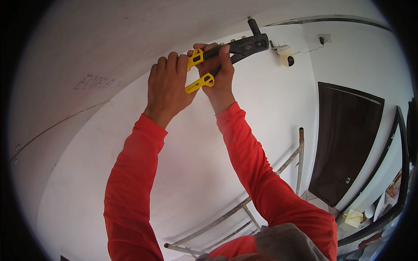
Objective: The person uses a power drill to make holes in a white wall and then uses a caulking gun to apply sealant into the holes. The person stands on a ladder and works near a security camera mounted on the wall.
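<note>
Both my arms, in red sleeves, reach up toward the ceiling panel (100,39). Between my hands is a black hand riveter (248,47) with two yellow handle grips. Its nosepiece points up at the ceiling panel; whether the tip touches it I cannot tell. My left hand (167,85) is wrapped round the ends of the yellow grips, which stand apart. Farther up the tool, my right hand (222,71) holds the black arms near the head, thumb toward me and fingers behind. Parts of the fingers on both hands are hidden.
A metal scaffold frame (226,215) stands below, against the white wall. On that wall a white camera (286,56) hangs, with a cord to an outlet (325,39). To the right are a dark door (348,143) and a black frame (402,165). A metal strip (331,18) edges the ceiling.
</note>
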Available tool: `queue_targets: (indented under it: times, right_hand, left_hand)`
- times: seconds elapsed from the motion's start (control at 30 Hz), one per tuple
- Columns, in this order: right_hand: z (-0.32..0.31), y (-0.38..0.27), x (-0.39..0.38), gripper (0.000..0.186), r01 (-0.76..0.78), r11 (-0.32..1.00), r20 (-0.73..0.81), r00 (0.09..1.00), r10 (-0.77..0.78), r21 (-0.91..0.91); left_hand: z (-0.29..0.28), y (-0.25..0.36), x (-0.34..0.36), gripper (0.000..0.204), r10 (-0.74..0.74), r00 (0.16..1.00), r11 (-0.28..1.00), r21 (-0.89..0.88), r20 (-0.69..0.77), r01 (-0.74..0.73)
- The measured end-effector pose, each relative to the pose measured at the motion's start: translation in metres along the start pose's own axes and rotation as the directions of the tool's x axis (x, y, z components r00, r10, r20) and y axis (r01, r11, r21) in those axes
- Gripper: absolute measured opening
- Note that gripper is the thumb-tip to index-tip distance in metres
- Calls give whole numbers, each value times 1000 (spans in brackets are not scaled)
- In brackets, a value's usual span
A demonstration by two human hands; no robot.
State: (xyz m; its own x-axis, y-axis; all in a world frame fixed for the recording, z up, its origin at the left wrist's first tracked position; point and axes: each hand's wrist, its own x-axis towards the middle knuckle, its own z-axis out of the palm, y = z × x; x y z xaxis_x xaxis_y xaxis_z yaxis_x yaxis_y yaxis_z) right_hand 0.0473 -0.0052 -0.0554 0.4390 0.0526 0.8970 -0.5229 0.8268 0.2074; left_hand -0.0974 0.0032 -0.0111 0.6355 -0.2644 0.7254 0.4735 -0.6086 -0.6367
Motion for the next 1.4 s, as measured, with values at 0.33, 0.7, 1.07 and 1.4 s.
queue_targets:
  times: [0.33,0.7,1.07,1.4]
  right_hand:
    - [13,7,15,47,21,989,-189,981,-49,-146]
    - [-37,-34,-99,37,-172,945,-199,973,119,-280]
    - [-79,-181,-291,33,-653,528,-589,744,315,-543]
    - [-43,-224,-322,73,-693,470,-710,681,179,-546]
  left_hand:
    - [7,-21,21,49,103,993,994,-28,-57,-105]
    - [23,39,-38,46,-21,778,521,-657,628,544]
    - [69,132,-120,38,-80,874,515,-731,479,448]
    - [69,294,-190,24,-166,860,224,-831,482,509]
